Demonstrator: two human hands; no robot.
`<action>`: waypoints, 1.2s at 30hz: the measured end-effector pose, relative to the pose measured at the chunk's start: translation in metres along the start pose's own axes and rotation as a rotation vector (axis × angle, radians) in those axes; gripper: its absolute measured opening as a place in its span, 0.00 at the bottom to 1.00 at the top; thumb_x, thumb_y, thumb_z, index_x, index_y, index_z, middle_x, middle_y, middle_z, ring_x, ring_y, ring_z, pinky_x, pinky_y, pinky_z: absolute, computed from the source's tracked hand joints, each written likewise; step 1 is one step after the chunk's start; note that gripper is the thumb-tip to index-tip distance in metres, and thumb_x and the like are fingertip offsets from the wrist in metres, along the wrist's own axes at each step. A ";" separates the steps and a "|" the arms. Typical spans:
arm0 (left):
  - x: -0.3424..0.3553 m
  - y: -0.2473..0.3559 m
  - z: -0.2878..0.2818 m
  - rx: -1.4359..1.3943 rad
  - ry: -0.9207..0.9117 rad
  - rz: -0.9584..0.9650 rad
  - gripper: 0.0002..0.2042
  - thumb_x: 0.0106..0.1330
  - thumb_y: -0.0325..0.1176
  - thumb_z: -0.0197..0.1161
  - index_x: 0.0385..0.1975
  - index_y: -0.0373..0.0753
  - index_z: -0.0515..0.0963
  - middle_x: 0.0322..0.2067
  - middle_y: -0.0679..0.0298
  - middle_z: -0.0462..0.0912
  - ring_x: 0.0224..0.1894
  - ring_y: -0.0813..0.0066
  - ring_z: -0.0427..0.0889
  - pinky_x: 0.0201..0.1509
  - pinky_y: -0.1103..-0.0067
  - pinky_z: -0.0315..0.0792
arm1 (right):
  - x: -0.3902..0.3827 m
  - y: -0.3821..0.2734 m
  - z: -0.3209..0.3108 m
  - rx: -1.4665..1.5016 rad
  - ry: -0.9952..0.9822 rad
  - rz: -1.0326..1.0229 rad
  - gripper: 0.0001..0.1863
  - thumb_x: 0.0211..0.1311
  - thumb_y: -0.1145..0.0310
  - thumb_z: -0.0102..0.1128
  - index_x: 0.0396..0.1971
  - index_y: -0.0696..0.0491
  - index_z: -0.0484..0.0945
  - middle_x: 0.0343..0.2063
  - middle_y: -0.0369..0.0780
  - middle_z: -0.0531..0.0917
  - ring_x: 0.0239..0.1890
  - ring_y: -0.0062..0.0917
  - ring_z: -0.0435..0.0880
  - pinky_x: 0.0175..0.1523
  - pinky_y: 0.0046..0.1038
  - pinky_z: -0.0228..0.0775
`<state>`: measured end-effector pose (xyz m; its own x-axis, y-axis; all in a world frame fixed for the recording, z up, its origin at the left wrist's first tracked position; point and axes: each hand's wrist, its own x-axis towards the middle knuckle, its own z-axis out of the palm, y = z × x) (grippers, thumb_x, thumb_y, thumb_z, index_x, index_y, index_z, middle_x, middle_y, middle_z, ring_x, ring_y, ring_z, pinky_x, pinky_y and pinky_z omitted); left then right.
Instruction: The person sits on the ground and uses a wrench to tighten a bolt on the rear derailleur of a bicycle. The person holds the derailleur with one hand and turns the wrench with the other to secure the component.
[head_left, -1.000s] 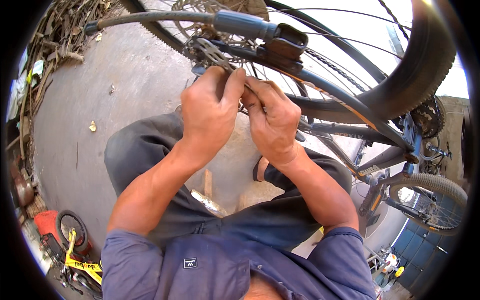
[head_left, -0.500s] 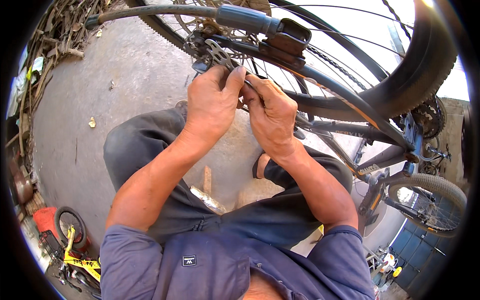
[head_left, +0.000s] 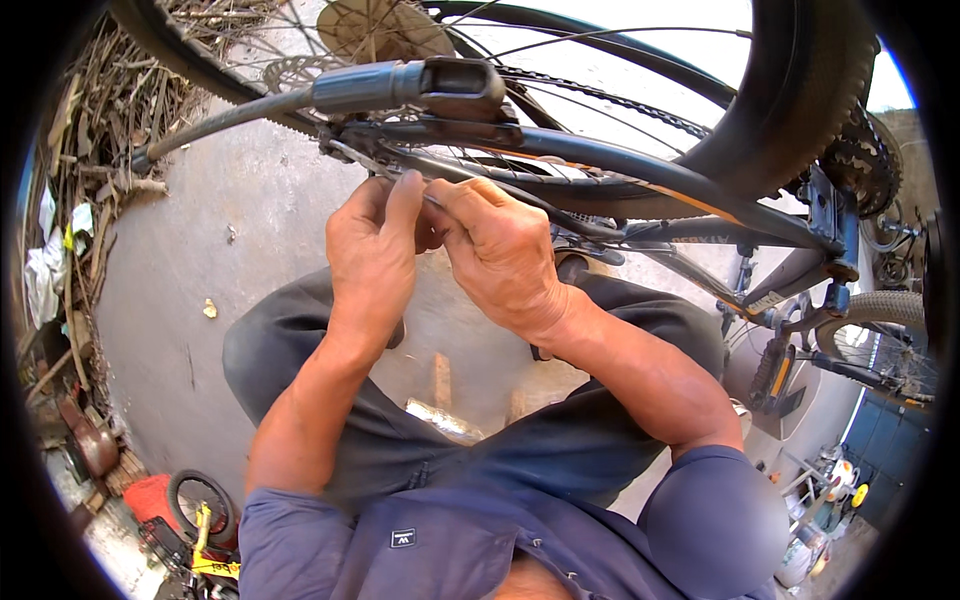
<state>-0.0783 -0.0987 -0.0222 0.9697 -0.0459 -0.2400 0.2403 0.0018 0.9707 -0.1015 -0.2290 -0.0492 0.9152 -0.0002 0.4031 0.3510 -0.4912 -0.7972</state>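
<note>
An upside-down bicycle fills the upper part of the head view. Close to its rear axle, my left hand has thumb and fingers pinched together. My right hand is pinched closed just beside it, and the fingertips of both nearly meet. A slim metal piece runs from the axle area toward my left fingers; what the fingertips themselves grip is hidden. Above my hands, a grey kickstand with a dark mount reaches out to the left. The rear tyre curves at the upper right.
Dry sticks are piled along the left. A chainring stands out on the right. A yellow bicycle and a red object are at the lower left. A wooden piece lies on the ground between my legs.
In the picture, both hands and the bicycle's axle area have shifted left, with the hands slightly lower. The slotted metal plate at my fingertips no longer shows face-on. Both hands stay pinched.
</note>
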 end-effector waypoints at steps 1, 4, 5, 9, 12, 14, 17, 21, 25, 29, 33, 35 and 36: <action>0.000 0.001 0.001 0.010 0.004 -0.005 0.15 0.73 0.37 0.59 0.27 0.32 0.75 0.23 0.65 0.79 0.25 0.81 0.76 0.30 0.81 0.73 | 0.000 -0.001 -0.001 -0.015 -0.001 0.003 0.16 0.55 0.85 0.60 0.44 0.58 0.80 0.29 0.44 0.82 0.28 0.35 0.85 0.34 0.30 0.77; 0.001 -0.003 0.002 0.025 0.011 0.025 0.16 0.75 0.38 0.57 0.27 0.32 0.76 0.23 0.66 0.78 0.25 0.82 0.75 0.31 0.82 0.73 | 0.002 0.000 -0.001 -0.021 0.069 -0.039 0.12 0.54 0.79 0.61 0.39 0.53 0.79 0.25 0.39 0.79 0.28 0.36 0.82 0.31 0.34 0.75; 0.001 -0.005 0.002 0.029 0.018 0.037 0.17 0.75 0.39 0.56 0.27 0.32 0.76 0.23 0.66 0.78 0.25 0.82 0.75 0.31 0.82 0.73 | 0.003 -0.001 -0.001 -0.007 0.080 -0.048 0.11 0.54 0.79 0.61 0.38 0.53 0.79 0.24 0.39 0.79 0.27 0.36 0.82 0.31 0.34 0.75; -0.005 -0.017 -0.003 0.050 -0.036 0.090 0.16 0.77 0.39 0.53 0.30 0.34 0.76 0.24 0.68 0.78 0.26 0.83 0.75 0.31 0.83 0.72 | 0.003 -0.003 -0.005 -0.046 0.062 -0.062 0.07 0.54 0.76 0.62 0.34 0.54 0.78 0.23 0.40 0.77 0.26 0.35 0.81 0.28 0.34 0.73; -0.021 -0.027 -0.009 0.112 -0.095 0.003 0.14 0.76 0.39 0.53 0.32 0.36 0.75 0.26 0.66 0.79 0.27 0.79 0.79 0.31 0.81 0.73 | -0.001 -0.004 -0.007 -0.085 0.019 -0.060 0.08 0.52 0.77 0.63 0.34 0.55 0.79 0.24 0.40 0.79 0.26 0.34 0.82 0.28 0.33 0.73; -0.031 -0.045 -0.028 0.682 -0.324 0.112 0.10 0.73 0.35 0.53 0.31 0.37 0.75 0.27 0.62 0.81 0.27 0.72 0.82 0.32 0.77 0.75 | -0.003 -0.004 -0.011 -0.140 -0.014 -0.067 0.13 0.50 0.81 0.64 0.38 0.55 0.81 0.27 0.39 0.82 0.29 0.33 0.84 0.30 0.30 0.76; -0.066 -0.067 -0.046 1.452 -0.742 0.346 0.04 0.64 0.30 0.56 0.30 0.38 0.75 0.27 0.55 0.81 0.29 0.60 0.85 0.32 0.68 0.76 | -0.002 -0.007 -0.016 -0.159 0.050 -0.108 0.12 0.49 0.80 0.64 0.35 0.54 0.82 0.27 0.38 0.82 0.28 0.32 0.84 0.30 0.30 0.76; -0.082 -0.069 -0.034 1.518 -1.283 0.443 0.11 0.59 0.36 0.63 0.36 0.36 0.76 0.30 0.56 0.81 0.31 0.59 0.83 0.32 0.64 0.74 | -0.003 -0.007 -0.018 -0.161 0.047 -0.111 0.11 0.48 0.79 0.64 0.34 0.53 0.82 0.27 0.38 0.82 0.28 0.31 0.84 0.30 0.30 0.76; -0.045 -0.083 -0.009 1.224 -0.975 0.719 0.12 0.62 0.32 0.59 0.44 0.37 0.77 0.36 0.57 0.81 0.37 0.64 0.82 0.40 0.68 0.75 | -0.003 -0.008 -0.016 -0.167 0.031 -0.122 0.12 0.48 0.79 0.65 0.35 0.53 0.82 0.28 0.38 0.83 0.29 0.32 0.84 0.31 0.30 0.77; -0.035 -0.084 0.020 0.864 -0.753 0.641 0.19 0.69 0.34 0.54 0.60 0.43 0.72 0.54 0.58 0.77 0.57 0.62 0.76 0.61 0.67 0.69 | -0.004 -0.008 -0.016 -0.157 0.013 -0.104 0.13 0.50 0.79 0.66 0.37 0.54 0.83 0.28 0.40 0.83 0.28 0.34 0.84 0.31 0.31 0.76; -0.050 -0.106 0.038 0.662 -0.992 0.326 0.21 0.73 0.35 0.50 0.66 0.46 0.66 0.61 0.60 0.71 0.65 0.61 0.67 0.68 0.67 0.61 | -0.001 -0.012 -0.018 -0.096 -0.039 -0.094 0.12 0.52 0.79 0.67 0.39 0.55 0.82 0.29 0.41 0.83 0.27 0.37 0.83 0.31 0.31 0.75; -0.050 -0.096 0.041 0.576 -1.081 0.173 0.21 0.76 0.36 0.48 0.68 0.47 0.64 0.64 0.61 0.69 0.68 0.62 0.64 0.71 0.67 0.58 | -0.001 -0.012 -0.014 -0.095 -0.051 -0.096 0.12 0.53 0.78 0.68 0.39 0.55 0.82 0.29 0.42 0.83 0.27 0.37 0.84 0.31 0.32 0.75; -0.049 -0.090 0.042 0.546 -1.110 0.097 0.21 0.77 0.37 0.46 0.68 0.47 0.63 0.64 0.61 0.68 0.69 0.62 0.64 0.72 0.68 0.57 | -0.001 -0.013 -0.013 -0.095 -0.056 -0.097 0.12 0.53 0.78 0.68 0.39 0.55 0.82 0.29 0.42 0.83 0.28 0.37 0.84 0.31 0.32 0.75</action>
<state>-0.1495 -0.1385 -0.0976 0.3568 -0.8899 -0.2842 -0.1384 -0.3512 0.9260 -0.1097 -0.2339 -0.0337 0.8885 0.0980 0.4482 0.4201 -0.5665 -0.7089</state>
